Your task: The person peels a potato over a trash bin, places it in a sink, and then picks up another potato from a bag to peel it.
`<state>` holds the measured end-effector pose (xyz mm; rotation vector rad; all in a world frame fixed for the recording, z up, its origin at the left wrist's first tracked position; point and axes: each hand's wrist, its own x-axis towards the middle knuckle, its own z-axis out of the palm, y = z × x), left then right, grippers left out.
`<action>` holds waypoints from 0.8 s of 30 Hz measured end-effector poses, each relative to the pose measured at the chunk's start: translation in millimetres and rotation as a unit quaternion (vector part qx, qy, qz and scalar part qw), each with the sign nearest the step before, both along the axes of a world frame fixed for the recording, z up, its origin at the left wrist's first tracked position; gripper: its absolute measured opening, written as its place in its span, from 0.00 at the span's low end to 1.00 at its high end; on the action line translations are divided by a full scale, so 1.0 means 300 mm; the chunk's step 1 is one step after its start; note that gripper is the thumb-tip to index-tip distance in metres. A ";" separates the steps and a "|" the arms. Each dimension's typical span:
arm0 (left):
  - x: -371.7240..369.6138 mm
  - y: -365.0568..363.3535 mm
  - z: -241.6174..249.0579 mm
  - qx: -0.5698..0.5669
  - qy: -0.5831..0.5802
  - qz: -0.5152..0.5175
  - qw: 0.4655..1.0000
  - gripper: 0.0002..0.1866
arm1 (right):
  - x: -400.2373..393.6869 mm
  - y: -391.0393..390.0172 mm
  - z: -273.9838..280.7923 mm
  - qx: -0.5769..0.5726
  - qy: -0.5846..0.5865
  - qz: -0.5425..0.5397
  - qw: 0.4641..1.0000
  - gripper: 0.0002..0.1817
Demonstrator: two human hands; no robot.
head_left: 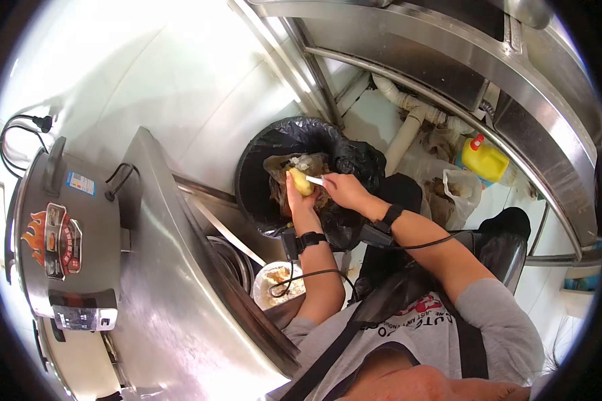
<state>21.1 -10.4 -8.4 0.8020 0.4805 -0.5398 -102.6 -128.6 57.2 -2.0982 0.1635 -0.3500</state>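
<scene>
My left hand [295, 199] holds a pale yellow peeled potato [301, 180] over a black-lined rubbish bin [267, 144]. My right hand [340, 189] grips a small white-handled peeler [314, 180], its tip resting against the potato. Brown peelings [281, 168] lie inside the bin under both hands. Each wrist wears a black band with a cable running back along the forearm.
A steel counter [160, 267] with a large steel cooker [60, 234] stands at left. A bowl of scraps [274, 281] sits below the counter edge. A yellow bottle [485, 160], a white bag [461, 190] and pipes lie under the steel sink frame at right.
</scene>
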 end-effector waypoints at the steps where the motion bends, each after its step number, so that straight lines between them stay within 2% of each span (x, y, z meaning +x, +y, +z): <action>1: 0.005 0.004 0.000 -0.032 -0.020 -0.043 0.998 0.27 | 0.011 0.008 -0.001 -0.011 -0.008 -0.024 1.000 0.13; 2: 0.006 -0.005 -0.004 -0.034 -0.021 -0.045 0.998 0.27 | 0.016 0.010 -0.003 -0.023 -0.015 -0.048 0.998 0.14; 3: -0.004 -0.021 0.000 -0.017 -0.048 -0.046 0.998 0.27 | 0.013 0.020 -0.006 -0.079 -0.026 -0.028 0.996 0.16; 4: -0.015 -0.033 0.003 -0.001 -0.073 -0.046 0.996 0.28 | 0.006 0.032 -0.012 -0.146 0.030 -0.004 0.989 0.20; 6: -0.012 -0.025 -0.024 -0.008 -0.040 -0.015 0.999 0.26 | -0.018 0.064 0.005 -0.172 0.108 0.006 0.979 0.21; 7: 0.011 0.005 -0.082 -0.054 -0.054 -0.041 0.996 0.25 | -0.022 0.065 -0.002 -0.171 0.109 0.006 0.979 0.21; 8: 0.030 0.031 -0.122 -0.101 -0.070 -0.066 0.990 0.24 | -0.024 0.060 -0.013 -0.174 0.137 0.057 0.974 0.20; 9: 0.027 0.042 -0.095 -0.124 -0.045 -0.070 0.989 0.22 | -0.023 0.053 -0.010 -0.178 0.163 0.107 0.964 0.20; 10: 0.024 0.029 -0.071 -0.125 -0.049 -0.070 0.989 0.22 | -0.021 0.047 -0.006 -0.180 0.160 0.107 0.965 0.20; 12: 0.014 -0.003 -0.034 -0.052 -0.021 0.034 0.998 0.23 | -0.015 0.036 0.003 -0.095 0.104 0.086 0.986 0.18; 13: 0.014 -0.014 -0.020 -0.042 -0.008 0.063 0.997 0.22 | -0.007 0.032 0.008 -0.094 0.104 0.085 0.986 0.18; 14: 0.012 -0.012 -0.008 -0.042 -0.006 0.063 0.997 0.22 | 0.005 0.026 0.012 -0.039 0.042 0.000 0.998 0.18; 15: 0.008 0.000 0.011 -0.065 -0.019 0.017 0.998 0.23 | 0.016 0.018 0.008 0.018 -0.020 -0.084 0.996 0.17; 16: 0.002 0.010 0.031 -0.088 -0.034 -0.029 0.995 0.23 | 0.032 0.001 0.008 0.044 -0.030 -0.120 0.991 0.17; 18: -0.012 -0.010 0.062 -0.037 -0.037 -0.049 0.997 0.22 | 0.056 -0.031 0.013 0.075 -0.012 -0.150 0.986 0.18; 22: -0.019 -0.033 0.061 0.007 -0.067 -0.116 0.991 0.22 | 0.080 -0.041 -0.004 0.086 -0.020 -0.156 0.984 0.19; 24: -0.009 -0.037 0.039 0.007 -0.076 -0.138 0.987 0.22 | 0.083 -0.029 -0.016 0.041 0.002 -0.102 0.994 0.19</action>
